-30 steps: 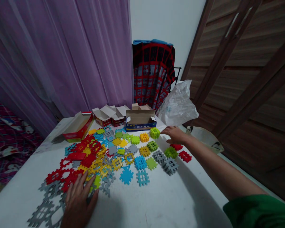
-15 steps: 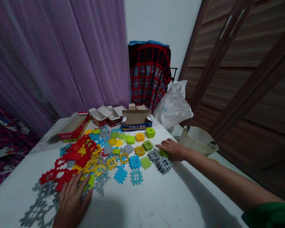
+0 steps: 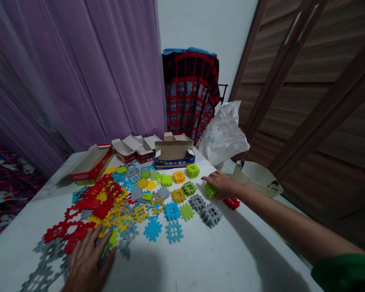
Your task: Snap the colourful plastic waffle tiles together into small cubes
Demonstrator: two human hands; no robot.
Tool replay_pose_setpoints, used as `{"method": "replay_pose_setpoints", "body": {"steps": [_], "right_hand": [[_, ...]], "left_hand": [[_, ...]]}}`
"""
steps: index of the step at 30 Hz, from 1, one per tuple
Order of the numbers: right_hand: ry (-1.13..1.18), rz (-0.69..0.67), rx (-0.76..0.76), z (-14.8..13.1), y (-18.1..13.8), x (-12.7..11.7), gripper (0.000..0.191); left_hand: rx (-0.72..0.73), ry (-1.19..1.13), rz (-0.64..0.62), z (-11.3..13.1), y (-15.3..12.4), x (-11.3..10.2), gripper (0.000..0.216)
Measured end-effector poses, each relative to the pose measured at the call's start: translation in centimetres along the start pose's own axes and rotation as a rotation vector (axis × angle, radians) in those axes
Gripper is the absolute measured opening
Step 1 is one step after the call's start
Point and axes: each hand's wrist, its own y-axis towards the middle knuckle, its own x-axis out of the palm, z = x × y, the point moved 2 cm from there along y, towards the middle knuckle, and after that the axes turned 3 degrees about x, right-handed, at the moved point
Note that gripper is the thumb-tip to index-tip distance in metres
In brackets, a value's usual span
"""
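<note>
My left hand (image 3: pixel 86 259) lies with fingers spread over the front of a loose heap of plastic interlocking tiles, touching grey and lime ones. My right hand (image 3: pixel 221 184) is on the right side of the table, its fingers curled over a lime green interlocking tile (image 3: pixel 210 190); the grip is partly hidden. Just below it are grey stacked tiles (image 3: pixel 211 215). A red tile (image 3: pixel 231 203) lies under my right wrist. To the left of this hand stand a dark green stack (image 3: pixel 188 188), a lime stack (image 3: pixel 192 170) and yellow stacks (image 3: pixel 178 196).
Blue tiles (image 3: pixel 174 232) lie mid-table, red tiles (image 3: pixel 103 209) on the left. Open cardboard boxes (image 3: pixel 174 163) line the back edge, with a red box (image 3: pixel 92 166) at the left. Beyond the right edge are a clear plastic bag (image 3: pixel 221 134) and a cloth bag (image 3: pixel 255 178).
My right hand has shifted slightly up, uncovering more of the lime tile. The red tile by my right wrist now shows. My left hand stays on the heap as the view shifts slightly.
</note>
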Motion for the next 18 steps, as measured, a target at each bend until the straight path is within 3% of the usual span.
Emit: {"method": "replay_pose_setpoints", "body": {"steps": [5,11,18], "right_hand": [[-0.045,0.015,0.141,3.3,2.6,-1.0,0.086],[-0.059,-0.017,0.112,4.5,6.0,-0.5,0.081],[-0.064,-0.013,0.078,4.8,8.0,0.5,0.075]], "left_hand": [[-0.029,-0.024,0.029,0.2,-0.1,0.0,0.046],[0.048,-0.003,0.0,-1.4,-0.9,0.9,0.048],[0.002,-0.004,0.001,-1.6,-1.2,1.2,0.047]]}}
